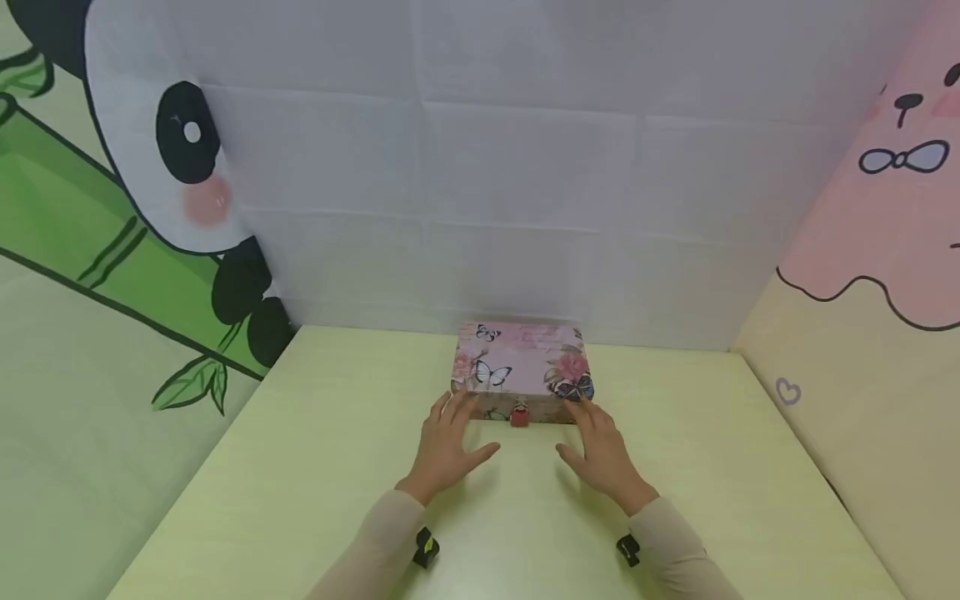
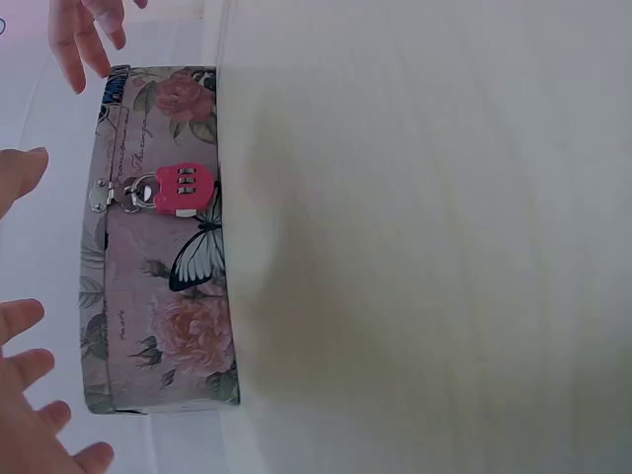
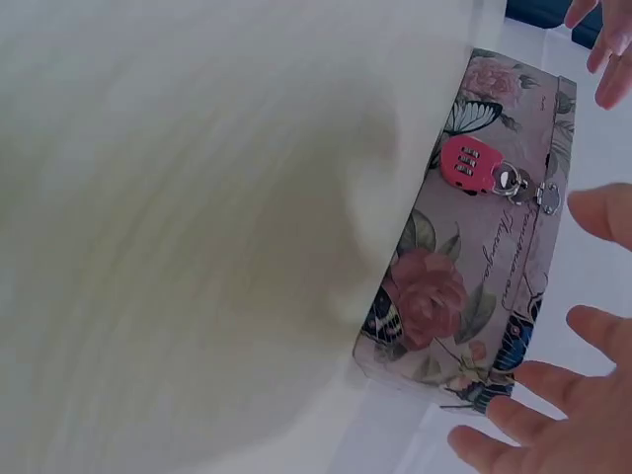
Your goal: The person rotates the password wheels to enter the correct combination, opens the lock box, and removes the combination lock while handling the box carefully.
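A pink box (image 1: 517, 354) with butterflies and flowers sits at the back of the table, its lid down. On its front a small red combination padlock (image 2: 186, 190) hangs from a metal clasp (image 3: 549, 197). My left hand (image 1: 442, 450) hovers by the box's left front corner, fingers spread and thumb pointing inward. Mirroring it, the right hand (image 1: 604, 457) is by the right front corner, its fingers also spread. In the right wrist view its fingertips overlap the box's edge; whether they touch it I cannot tell. Nothing is in either hand.
The pale yellow table (image 1: 337, 500) ends at a light grey cloth wall (image 1: 525, 167) just behind the box. Side walls carry a panda print (image 1: 127, 125) on the left and a pink cartoon figure (image 1: 885, 217) on the right. Each wrist wears a small black device (image 1: 426, 547).
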A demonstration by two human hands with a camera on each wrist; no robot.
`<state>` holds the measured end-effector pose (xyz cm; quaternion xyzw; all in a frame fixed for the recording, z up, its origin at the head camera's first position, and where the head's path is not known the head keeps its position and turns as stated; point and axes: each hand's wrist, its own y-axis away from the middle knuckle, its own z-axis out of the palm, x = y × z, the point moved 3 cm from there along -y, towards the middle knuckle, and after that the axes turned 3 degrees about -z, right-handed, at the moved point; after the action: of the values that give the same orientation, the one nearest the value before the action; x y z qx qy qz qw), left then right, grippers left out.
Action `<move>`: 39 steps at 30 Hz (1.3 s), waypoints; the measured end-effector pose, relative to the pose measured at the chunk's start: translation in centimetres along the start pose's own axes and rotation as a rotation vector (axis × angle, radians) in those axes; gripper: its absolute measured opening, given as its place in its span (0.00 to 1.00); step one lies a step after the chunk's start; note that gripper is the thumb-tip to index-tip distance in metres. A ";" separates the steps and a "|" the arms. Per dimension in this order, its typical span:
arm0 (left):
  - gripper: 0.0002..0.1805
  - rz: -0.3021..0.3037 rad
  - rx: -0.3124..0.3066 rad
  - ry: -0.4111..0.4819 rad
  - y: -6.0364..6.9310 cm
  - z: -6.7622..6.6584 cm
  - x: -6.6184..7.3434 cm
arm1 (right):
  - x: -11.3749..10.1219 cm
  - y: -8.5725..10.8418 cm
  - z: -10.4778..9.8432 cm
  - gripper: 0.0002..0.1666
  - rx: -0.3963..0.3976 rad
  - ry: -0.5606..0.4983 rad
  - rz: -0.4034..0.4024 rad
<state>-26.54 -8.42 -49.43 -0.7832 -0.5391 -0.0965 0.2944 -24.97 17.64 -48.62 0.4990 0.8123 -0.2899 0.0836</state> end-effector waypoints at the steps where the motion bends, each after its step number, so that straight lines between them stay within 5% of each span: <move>1: 0.43 0.011 0.031 0.021 0.0 0.1 0.0 | 0.0 0.0 0.1 0.38 0.024 -0.021 -0.006; 6: 0.38 -0.001 0.121 0.231 -0.2 0.9 0.2 | 0.2 -0.3 0.6 0.30 0.063 -0.169 0.046; 17: 0.35 -0.244 0.039 0.627 -0.9 3.3 0.6 | 1.1 -0.7 2.5 0.18 0.057 -0.415 0.246; 25: 0.30 -0.396 0.037 0.752 -1.3 4.8 0.3 | 1.5 -1.1 3.5 0.15 0.042 -0.487 0.369; 39: 0.17 -0.542 0.106 0.890 -2.8 6.8 0.0 | 0.9 -2.9 5.0 0.18 0.001 -0.569 0.444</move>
<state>-30.22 -3.89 -53.94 -0.4828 -0.5491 -0.4654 0.4987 -28.63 14.57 -51.92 0.5630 0.6281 -0.3925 0.3669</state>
